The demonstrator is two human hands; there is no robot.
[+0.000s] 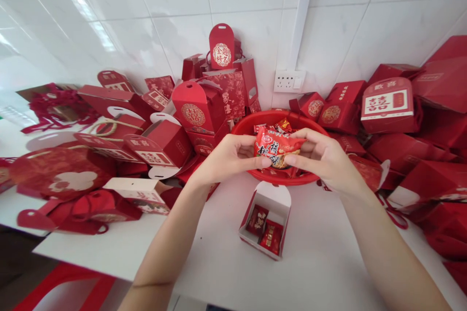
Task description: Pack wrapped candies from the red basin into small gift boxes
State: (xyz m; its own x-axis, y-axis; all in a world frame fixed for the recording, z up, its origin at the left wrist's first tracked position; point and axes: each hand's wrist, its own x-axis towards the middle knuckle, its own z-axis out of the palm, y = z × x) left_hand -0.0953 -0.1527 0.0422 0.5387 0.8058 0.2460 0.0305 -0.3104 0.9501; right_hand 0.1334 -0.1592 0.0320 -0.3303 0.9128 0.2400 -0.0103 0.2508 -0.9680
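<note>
Between my two hands is a red wrapped snack packet (274, 147) with large printed characters. My left hand (233, 155) pinches its left side, thumb on the front. Thumb and fingers of my right hand (321, 155) grip the right side. The packet is held over a round red basin (241, 129) that contains more wrapped sweets (282, 125). Nearer to me on the table stands an open gift box (251, 242), white inside with its rounded flap up. Two small red wrapped sweets (265, 229) lie in it.
Red gift boxes (199, 112) are piled along the wall on the left, and more red boxes (390, 107) crowd the right. A wall socket (289, 81) sits behind the basin. The white table's (219, 262) front edge is close to me, with a red stool (76, 277) at lower left.
</note>
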